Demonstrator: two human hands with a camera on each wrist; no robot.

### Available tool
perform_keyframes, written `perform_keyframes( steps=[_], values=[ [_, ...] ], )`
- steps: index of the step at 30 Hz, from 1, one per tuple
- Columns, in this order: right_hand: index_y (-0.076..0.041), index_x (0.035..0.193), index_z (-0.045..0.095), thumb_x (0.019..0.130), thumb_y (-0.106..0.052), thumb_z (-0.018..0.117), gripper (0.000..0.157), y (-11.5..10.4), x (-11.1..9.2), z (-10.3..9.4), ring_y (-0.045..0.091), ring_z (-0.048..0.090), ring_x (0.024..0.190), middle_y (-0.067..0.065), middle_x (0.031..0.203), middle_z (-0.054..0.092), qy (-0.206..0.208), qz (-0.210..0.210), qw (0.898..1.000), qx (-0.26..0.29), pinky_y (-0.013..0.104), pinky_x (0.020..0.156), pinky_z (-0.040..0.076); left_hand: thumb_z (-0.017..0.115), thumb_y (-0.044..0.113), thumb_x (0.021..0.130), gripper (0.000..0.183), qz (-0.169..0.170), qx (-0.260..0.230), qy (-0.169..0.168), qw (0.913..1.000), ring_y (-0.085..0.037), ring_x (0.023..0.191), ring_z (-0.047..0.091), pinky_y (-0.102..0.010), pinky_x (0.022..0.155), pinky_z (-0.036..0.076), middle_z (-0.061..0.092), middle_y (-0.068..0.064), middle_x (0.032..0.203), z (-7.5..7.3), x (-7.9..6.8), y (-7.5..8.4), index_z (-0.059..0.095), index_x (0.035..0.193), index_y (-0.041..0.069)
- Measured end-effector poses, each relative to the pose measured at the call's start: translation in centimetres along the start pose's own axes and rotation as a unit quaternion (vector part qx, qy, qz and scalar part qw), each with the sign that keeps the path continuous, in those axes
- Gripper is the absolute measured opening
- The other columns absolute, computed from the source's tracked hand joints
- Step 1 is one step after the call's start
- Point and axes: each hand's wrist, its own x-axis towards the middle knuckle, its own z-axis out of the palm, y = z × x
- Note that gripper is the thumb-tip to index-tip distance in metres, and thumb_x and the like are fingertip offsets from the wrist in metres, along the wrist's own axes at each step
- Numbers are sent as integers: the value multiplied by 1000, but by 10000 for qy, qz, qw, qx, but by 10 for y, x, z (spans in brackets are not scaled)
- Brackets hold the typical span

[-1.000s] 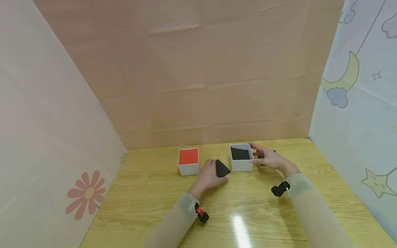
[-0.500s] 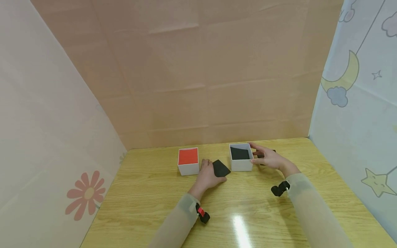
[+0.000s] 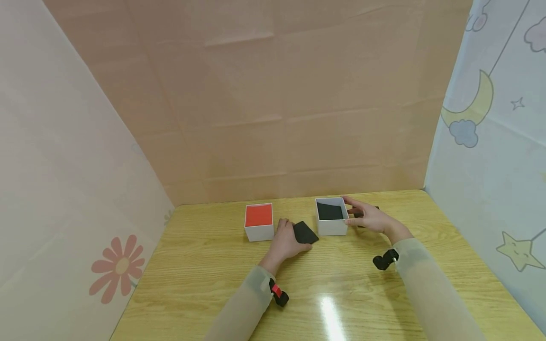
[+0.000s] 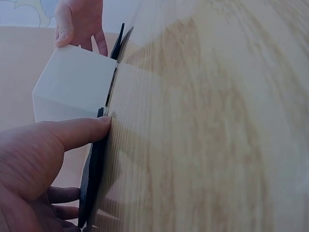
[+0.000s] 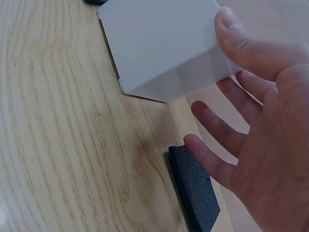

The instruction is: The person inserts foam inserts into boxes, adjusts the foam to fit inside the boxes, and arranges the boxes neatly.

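Observation:
In the head view, my left hand [image 3: 285, 241] has its thumb and fingers at the edges of a flat, angular black piece [image 3: 306, 233] lying low on the table. The left wrist view shows the thumb pressed on one end of this thin dark piece [image 4: 94, 169], the fingers at its other end. To the right, my right hand [image 3: 371, 218] holds an open white box [image 3: 332, 228] by its right side, thumb at the near corner and index finger at the far one. Inside that box is a black piece [image 3: 329, 211]. The right hand's lower fingers spread over another black piece [image 5: 193, 191].
A second white box [image 3: 260, 232] with a red piece [image 3: 259, 215] in it stands left of my left hand. Both boxes are near the back of the wooden table [image 3: 200, 255]. A brown sheet [image 3: 273, 118] rises behind, with patterned sheets on either side.
The black piece at my left hand was raised and tilted; it has come down flat and shifted slightly right. The left hand moved slightly left. The right hand and white box stayed still.

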Motion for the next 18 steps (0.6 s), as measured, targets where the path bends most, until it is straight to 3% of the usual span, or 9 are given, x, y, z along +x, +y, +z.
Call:
perform_keyframes(
  steps=[9, 18],
  values=[
    [-9, 173, 14, 101, -26, 76, 96, 1, 0, 0, 57, 41, 146, 31, 167, 31, -18, -10, 9999, 105, 68, 110, 45, 97, 43, 77, 87, 10, -136, 73, 9999, -25, 112, 54, -40, 102, 54, 53, -10, 128, 2, -2, 1, 56, 138, -2],
    [-10, 173, 14, 102, -29, 76, 96, 3, 1, 0, 55, 40, 146, 30, 167, 31, -11, -6, 10000, 69, 68, 110, 44, 96, 40, 79, 94, 19, -253, 88, 9996, -32, 126, 60, -48, 107, 53, 60, -16, 144, -1, -7, 1, 52, 151, -2]
  ],
)
